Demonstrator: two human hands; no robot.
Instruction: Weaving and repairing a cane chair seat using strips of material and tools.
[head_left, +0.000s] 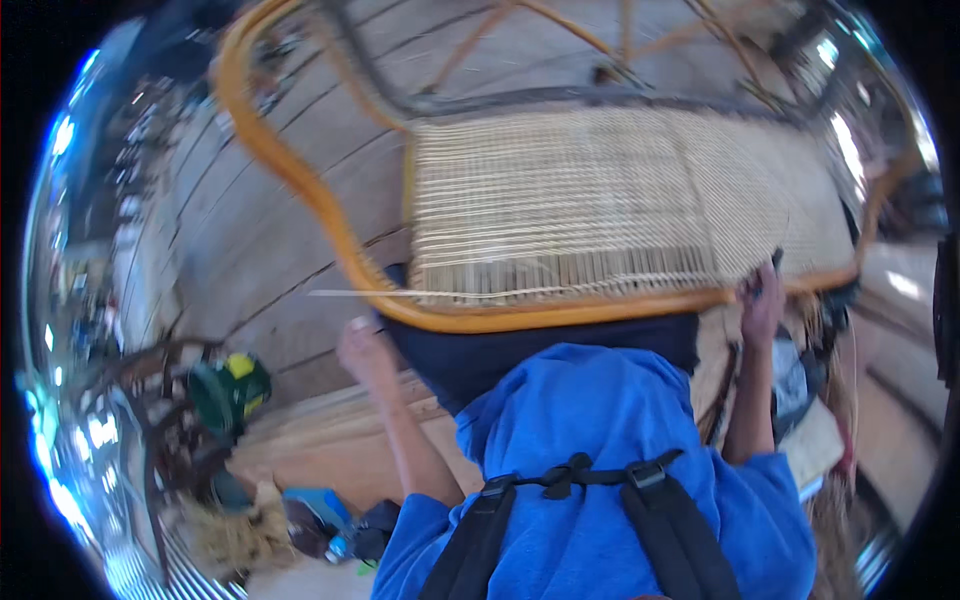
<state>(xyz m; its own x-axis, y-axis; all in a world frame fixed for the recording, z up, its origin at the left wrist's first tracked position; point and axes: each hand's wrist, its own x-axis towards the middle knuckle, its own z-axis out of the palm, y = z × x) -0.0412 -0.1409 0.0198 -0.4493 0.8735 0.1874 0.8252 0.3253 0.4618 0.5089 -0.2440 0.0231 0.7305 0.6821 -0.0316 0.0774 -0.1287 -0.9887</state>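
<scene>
You were in the middle of weaving the cane panel of a rattan chair frame, which lay tipped across your lap with its near rail running just above your knees. Your left hand sat below the near left corner of the panel, closed around the end of a long pale cane strip that stretched rightward along the near rail. Your right hand was up at the near right corner of the panel, fingers curled on a small dark tool; it looked like an awl or cutter, though blur hid its shape. The panel seemed mostly filled, with the weave reaching the near rail. Judging by that, the strip was being fed along the near edge, and the next move would call for keeping it taut with the left hand while the right worked its far end into place at the corner
</scene>
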